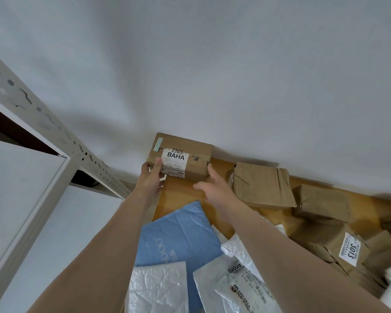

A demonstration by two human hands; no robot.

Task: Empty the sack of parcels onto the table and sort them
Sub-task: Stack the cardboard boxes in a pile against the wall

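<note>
Left grip (150, 177) holds box (198, 152) — right (217, 190) touches.

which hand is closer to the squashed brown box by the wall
Right. The right hand sits just left of the squashed box, not touching it; the left hand grips the left end of the labelled box.

Box (196, 161) brown cardboard. Its label (175, 162) white with black print. Tape strip (159, 143) teal, dotted. Table (181, 190) orange-tan wood. Blue mailer (181, 236), faint white logo. Plain mailer (158, 288) white, crinkly sheen. Printed mailer (230, 290) white, black text and a dark badge. Side boxes (262, 184) plain brown. Sticker (350, 249) white, black "3013". Wall (212, 64) white. Shelf (32, 105) off-white, dark slots.
</note>
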